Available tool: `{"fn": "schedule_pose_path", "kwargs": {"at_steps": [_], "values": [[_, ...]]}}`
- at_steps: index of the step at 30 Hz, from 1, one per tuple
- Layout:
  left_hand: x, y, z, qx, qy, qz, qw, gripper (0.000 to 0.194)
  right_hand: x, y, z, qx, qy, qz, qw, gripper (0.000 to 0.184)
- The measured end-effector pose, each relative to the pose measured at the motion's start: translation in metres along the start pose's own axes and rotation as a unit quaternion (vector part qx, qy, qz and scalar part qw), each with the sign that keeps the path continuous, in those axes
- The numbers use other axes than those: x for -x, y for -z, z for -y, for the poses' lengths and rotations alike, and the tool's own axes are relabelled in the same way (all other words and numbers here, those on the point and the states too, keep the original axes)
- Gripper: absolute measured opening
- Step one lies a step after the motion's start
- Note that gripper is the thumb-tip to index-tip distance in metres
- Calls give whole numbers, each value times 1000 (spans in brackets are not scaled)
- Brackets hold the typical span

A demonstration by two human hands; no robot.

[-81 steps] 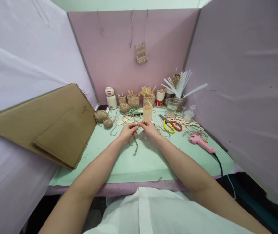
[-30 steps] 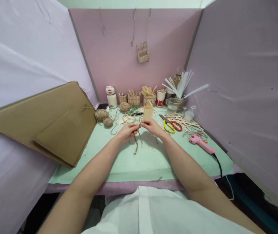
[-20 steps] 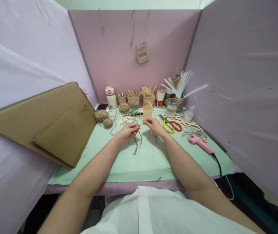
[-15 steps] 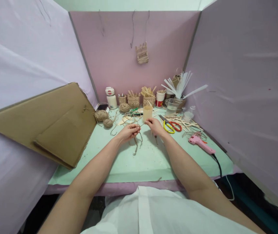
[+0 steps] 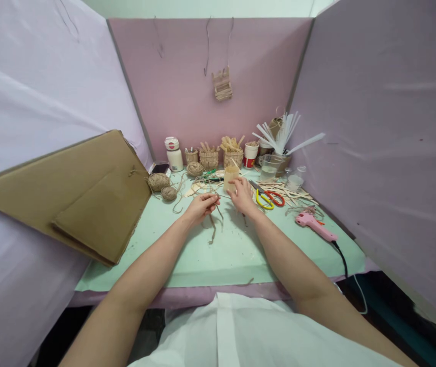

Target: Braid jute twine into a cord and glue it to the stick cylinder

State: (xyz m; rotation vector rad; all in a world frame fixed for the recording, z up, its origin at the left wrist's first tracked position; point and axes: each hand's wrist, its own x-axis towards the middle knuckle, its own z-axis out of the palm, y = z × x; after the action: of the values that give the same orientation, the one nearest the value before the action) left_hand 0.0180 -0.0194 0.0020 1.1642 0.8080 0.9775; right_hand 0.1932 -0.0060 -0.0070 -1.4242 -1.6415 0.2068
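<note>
While the left fingers (image 5: pixel 212 200) pinch brown twine (image 5: pixel 220 211), the right fingers (image 5: pixel 237 182) are loosely spread near the pale cup (image 5: pixel 229 174).

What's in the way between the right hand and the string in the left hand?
Nothing that I can see: between the right hand and the string pinched in the left hand is just a gap. The pale cup stands farther back, not in between.

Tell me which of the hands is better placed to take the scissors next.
The right hand, most likely: the scissors lie close beside it, and it looks loosely open. The left hand is farther away and pinches twine.
</note>
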Motion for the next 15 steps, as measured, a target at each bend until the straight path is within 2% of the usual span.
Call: {"fn": "schedule_pose_path", "kwargs": {"at_steps": [2, 6, 10, 15], "values": [[-1, -2, 2, -20, -21, -47, 998, 35, 4, 1, 7, 10, 17, -28, 999, 27], [-4, -4, 7, -72, -39, -103, 991, 28, 11, -1, 22, -32, 80, 10, 996, 14], [-7, -3, 12, -112, -65, -124, 984, 20, 19, -4, 32, -49, 101, 45, 993, 13], [-7, -2, 13, -107, -76, -118, 984, 23, 19, -5, 33, -91, 80, 42, 992, 9]]}}
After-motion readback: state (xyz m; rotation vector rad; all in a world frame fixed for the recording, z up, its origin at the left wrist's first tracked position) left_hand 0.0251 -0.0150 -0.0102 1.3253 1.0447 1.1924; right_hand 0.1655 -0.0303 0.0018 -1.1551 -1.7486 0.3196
